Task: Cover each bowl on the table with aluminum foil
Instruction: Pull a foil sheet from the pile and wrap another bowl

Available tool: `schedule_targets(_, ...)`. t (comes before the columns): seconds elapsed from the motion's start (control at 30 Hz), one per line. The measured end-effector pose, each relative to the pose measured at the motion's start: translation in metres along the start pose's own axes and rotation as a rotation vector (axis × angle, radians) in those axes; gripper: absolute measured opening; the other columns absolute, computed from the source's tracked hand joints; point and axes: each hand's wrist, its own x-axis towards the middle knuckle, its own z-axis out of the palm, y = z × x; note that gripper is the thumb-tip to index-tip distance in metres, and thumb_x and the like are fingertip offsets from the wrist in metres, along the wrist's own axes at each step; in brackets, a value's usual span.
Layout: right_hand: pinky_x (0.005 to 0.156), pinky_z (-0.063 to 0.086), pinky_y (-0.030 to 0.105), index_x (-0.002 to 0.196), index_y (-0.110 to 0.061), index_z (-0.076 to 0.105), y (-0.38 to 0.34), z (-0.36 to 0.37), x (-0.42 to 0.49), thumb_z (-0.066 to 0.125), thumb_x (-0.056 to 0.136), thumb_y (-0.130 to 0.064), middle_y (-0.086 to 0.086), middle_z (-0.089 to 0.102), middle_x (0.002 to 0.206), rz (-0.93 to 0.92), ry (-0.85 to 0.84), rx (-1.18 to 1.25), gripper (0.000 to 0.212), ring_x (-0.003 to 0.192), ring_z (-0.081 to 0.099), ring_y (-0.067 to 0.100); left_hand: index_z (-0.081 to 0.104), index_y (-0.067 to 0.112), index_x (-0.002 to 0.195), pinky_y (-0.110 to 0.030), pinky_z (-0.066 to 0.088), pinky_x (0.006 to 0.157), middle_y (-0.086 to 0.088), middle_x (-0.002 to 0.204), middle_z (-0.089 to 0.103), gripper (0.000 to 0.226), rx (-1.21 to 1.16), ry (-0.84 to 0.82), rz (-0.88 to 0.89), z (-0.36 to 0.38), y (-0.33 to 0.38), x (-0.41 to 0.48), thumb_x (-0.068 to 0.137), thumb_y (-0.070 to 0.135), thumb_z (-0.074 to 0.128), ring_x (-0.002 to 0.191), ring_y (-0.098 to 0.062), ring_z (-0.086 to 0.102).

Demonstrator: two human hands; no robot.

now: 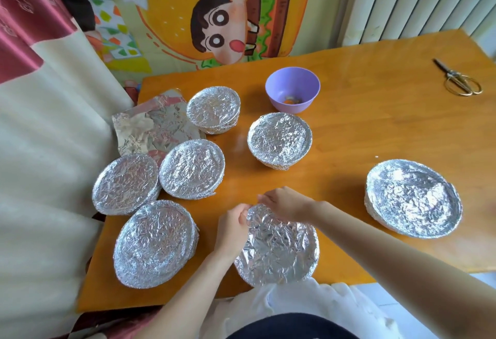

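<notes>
An orange wooden counter (375, 123) stands against a wall hung with a bright cartoon cloth (222, 16), with a cream and red curtain (53, 123) on the left. Six round foil-covered bowls (192, 168) sit on it. Five are grouped at the left and middle, and one is well apart at the right. At the far middle stands a small purple plastic bowl (292, 88), open and not yet covered, with something orange in the bottom. Loose crinkled sheets of spare aluminum foil (150, 126) lie at the far left, and gold-handled scissors (459, 80) lie at the far right. At the near edge, just in front of the person, a seventh bowl (276, 247) wears a wrinkled foil sheet that is only partly tucked. The left hand (232, 227) pinches the foil at the bowl's left rim with curled fingers. The right hand (287, 203) reaches over the far rim, its fingers bent and closed on the foil's edge there. The step in hand looks like crimping this sheet down around the rim. The next move probably calls for working round the remaining edge, then taking a spare sheet to the purple bowl.
</notes>
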Motion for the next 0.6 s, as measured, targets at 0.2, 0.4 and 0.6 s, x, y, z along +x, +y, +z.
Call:
schedule_targets(0.2, 0.064, 0.037, 0.030, 0.082, 0.006, 0.064, -0.005, 0.002, 0.012, 0.023, 0.102, -0.045, 0.010, 0.050, 0.060, 0.070, 0.023, 0.038, 0.068, 0.060, 0.048, 0.025, 0.062, 0.013, 0.117, -0.007, 0.039, 0.056, -0.005, 0.099, 0.069, 0.031, 0.017, -0.041, 0.035, 0.001, -0.001, 0.000, 0.099, 0.005, 0.039, 0.077, -0.012, 0.061)
schedule_targets(0.4, 0.066, 0.037, 0.031, 0.100, 0.003, 0.066, -0.011, -0.007, 0.019, 0.020, 0.099, -0.053, 0.004, 0.048, 0.060, 0.113, -0.062, 0.028, 0.073, 0.068, 0.050, 0.025, 0.062, 0.013, 0.119, -0.008, 0.041, 0.063, -0.005, 0.105, 0.069, 0.033, 0.039, -0.020, 0.062, -0.001, 0.000, 0.005, 0.098, 0.003, 0.038, 0.085, -0.012, 0.060)
schedule_targets(0.6, 0.084, 0.045, 0.038, 0.114, 0.001, 0.063, -0.008, -0.002, 0.020, 0.015, 0.101, -0.050, 0.023, 0.064, 0.095, 0.165, -0.097, -0.026, 0.071, 0.094, 0.060, 0.034, 0.063, 0.012, 0.116, -0.016, 0.038, 0.053, -0.001, 0.075, 0.060, 0.030, 0.037, -0.029, 0.064, 0.004, 0.004, 0.002, 0.099, 0.006, 0.038, 0.068, -0.016, 0.056)
